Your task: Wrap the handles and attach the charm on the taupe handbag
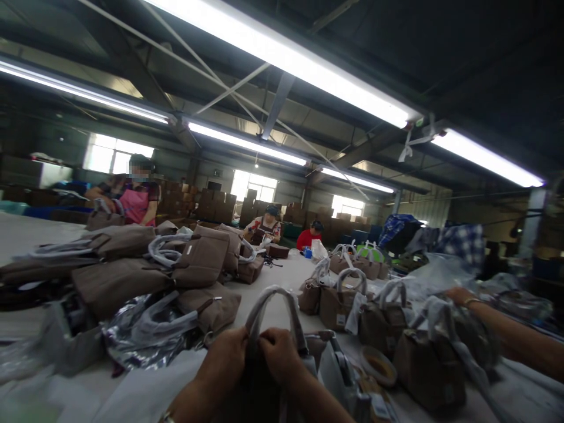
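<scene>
My left hand [224, 361] and my right hand [279, 355] both grip the base of a handbag handle [273, 302] wrapped in pale protective film. The handle arches up between them at the bottom centre of the head view. The bag's body lies below my hands and is mostly hidden by them. Just right of my right hand stands another bag [339, 376] with a pale grey side.
A pile of brown handbags [132, 270] covers the white table [282, 282] on the left. Several upright brown bags [339, 302] stand right of centre. A co-worker's arm [506, 329] reaches in from the right. Three people work at the far end.
</scene>
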Motion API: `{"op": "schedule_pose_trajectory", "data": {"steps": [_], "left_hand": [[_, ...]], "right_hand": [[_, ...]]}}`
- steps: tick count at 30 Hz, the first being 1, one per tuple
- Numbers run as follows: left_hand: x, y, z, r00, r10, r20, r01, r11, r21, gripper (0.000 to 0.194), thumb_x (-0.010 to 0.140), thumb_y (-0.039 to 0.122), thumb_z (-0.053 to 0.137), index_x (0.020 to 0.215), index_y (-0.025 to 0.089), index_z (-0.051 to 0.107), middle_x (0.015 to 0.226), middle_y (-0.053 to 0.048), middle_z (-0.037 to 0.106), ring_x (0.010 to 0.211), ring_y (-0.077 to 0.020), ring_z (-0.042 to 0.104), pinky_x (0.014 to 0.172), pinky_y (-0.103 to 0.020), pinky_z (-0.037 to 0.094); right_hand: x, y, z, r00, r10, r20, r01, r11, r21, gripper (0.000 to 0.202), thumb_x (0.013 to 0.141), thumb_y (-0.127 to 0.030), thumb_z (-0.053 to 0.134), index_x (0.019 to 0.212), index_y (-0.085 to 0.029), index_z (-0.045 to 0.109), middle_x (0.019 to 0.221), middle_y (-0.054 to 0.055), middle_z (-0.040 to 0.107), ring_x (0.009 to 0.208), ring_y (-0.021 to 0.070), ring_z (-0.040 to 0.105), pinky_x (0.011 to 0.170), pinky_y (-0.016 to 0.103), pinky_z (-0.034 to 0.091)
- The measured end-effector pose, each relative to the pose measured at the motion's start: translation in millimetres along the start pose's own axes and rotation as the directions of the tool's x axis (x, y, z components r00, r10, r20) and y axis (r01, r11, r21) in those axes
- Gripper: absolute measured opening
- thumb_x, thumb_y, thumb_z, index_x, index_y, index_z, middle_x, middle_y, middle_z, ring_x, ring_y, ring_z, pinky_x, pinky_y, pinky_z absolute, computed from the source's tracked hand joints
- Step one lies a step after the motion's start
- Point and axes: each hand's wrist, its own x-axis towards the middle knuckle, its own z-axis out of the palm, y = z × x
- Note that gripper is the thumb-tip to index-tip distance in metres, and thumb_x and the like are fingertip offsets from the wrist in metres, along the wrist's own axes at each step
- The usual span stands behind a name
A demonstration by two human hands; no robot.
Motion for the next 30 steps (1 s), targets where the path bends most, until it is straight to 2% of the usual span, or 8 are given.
{"op": "schedule_pose_trajectory", "data": {"steps": [4, 8, 11, 15, 17, 19, 22, 30], "left_hand": [[-14, -4, -5.8, 0.998, -0.016, -0.069, 0.027, 0.987, 0.161, 0.031, 0.095, 0.021, 0.036, 0.084, 0.016, 0.065, 0.092, -0.017, 0.073, 0.094, -0.0334, 0.069, 0.083, -0.043, 0.044], [-35, -14, 2.8, 0.992, -0.013, -0.125, 0.045, 0.966, 0.254, 0.032, 0.097, 0.022, 0.030, 0.086, 0.018, 0.060, 0.099, -0.015, 0.065, 0.092, -0.0313, 0.065, 0.084, -0.046, 0.046], [-50, -23, 19.5, 0.982, 0.076, -0.171, -0.053, 0.989, 0.136, 0.026, 0.097, 0.028, 0.038, 0.080, 0.020, 0.056, 0.100, -0.011, 0.062, 0.089, -0.0258, 0.064, 0.083, -0.042, 0.050], [-61, -30, 39.2, 0.957, 0.182, -0.225, -0.214, 0.968, -0.129, 0.026, 0.092, 0.032, 0.049, 0.069, 0.021, 0.052, 0.111, -0.011, 0.066, 0.103, -0.0242, 0.066, 0.089, -0.036, 0.052], [-62, -31, 42.0, 0.975, 0.128, -0.183, -0.171, 0.954, -0.246, 0.028, 0.092, 0.035, 0.051, 0.068, 0.021, 0.052, 0.106, -0.009, 0.070, 0.098, -0.0224, 0.067, 0.085, -0.033, 0.052], [-62, -31, 40.7, 0.991, -0.007, -0.134, -0.041, 0.936, -0.349, 0.031, 0.092, 0.043, 0.053, 0.070, 0.021, 0.057, 0.088, -0.005, 0.071, 0.083, -0.0203, 0.067, 0.077, -0.031, 0.052], [-62, -31, 37.0, 0.980, -0.165, -0.114, 0.103, 0.901, -0.422, 0.038, 0.088, 0.054, 0.056, 0.072, 0.021, 0.062, 0.069, -0.001, 0.068, 0.069, -0.0200, 0.064, 0.069, -0.031, 0.049], [-72, -25, 41.9, 0.999, -0.025, -0.026, 0.014, 0.943, -0.333, 0.024, 0.084, 0.043, 0.067, 0.080, 0.020, 0.072, 0.085, -0.005, 0.072, 0.083, -0.0227, 0.067, 0.077, -0.032, 0.050]], "right_hand": [[-20, 10, -5, 1.000, 0.002, -0.025, -0.003, 0.999, -0.045, 0.021, 0.079, -0.018, 0.058, 0.083, -0.017, 0.079, 0.088, 0.009, 0.079, 0.089, 0.0269, 0.072, 0.084, 0.037, 0.049], [-47, 16, -3, 1.000, -0.007, -0.011, 0.007, 0.998, -0.066, 0.021, 0.080, -0.017, 0.057, 0.089, -0.019, 0.076, 0.089, 0.007, 0.078, 0.089, 0.0250, 0.071, 0.081, 0.035, 0.050], [-59, 13, 2, 1.000, 0.006, 0.004, -0.006, 1.000, 0.024, 0.018, 0.085, -0.025, 0.059, 0.091, -0.019, 0.075, 0.088, 0.006, 0.077, 0.086, 0.0235, 0.071, 0.078, 0.032, 0.049], [-65, 10, 7, 1.000, 0.013, 0.011, -0.013, 0.997, 0.075, 0.020, 0.088, -0.030, 0.059, 0.091, -0.017, 0.075, 0.087, 0.007, 0.077, 0.084, 0.0230, 0.070, 0.077, 0.031, 0.047], [-67, 12, 8, 1.000, 0.019, 0.007, -0.019, 0.999, 0.044, 0.023, 0.089, -0.033, 0.058, 0.088, -0.017, 0.075, 0.084, 0.008, 0.076, 0.083, 0.0232, 0.069, 0.076, 0.032, 0.046], [-69, 15, 10, 0.999, 0.036, 0.010, -0.036, 0.999, 0.032, 0.030, 0.090, -0.039, 0.056, 0.084, -0.016, 0.074, 0.081, 0.008, 0.075, 0.080, 0.0230, 0.068, 0.074, 0.032, 0.045], [-73, 21, 14, 0.999, 0.052, 0.000, -0.052, 0.995, 0.086, 0.037, 0.090, -0.046, 0.054, 0.081, -0.016, 0.073, 0.077, 0.008, 0.073, 0.076, 0.0216, 0.065, 0.070, 0.030, 0.044], [-76, 19, 20, 0.991, 0.125, -0.039, -0.115, 0.974, 0.197, 0.040, 0.087, -0.052, 0.051, 0.078, -0.017, 0.068, 0.077, 0.008, 0.072, 0.077, 0.0219, 0.065, 0.071, 0.031, 0.047]]}}
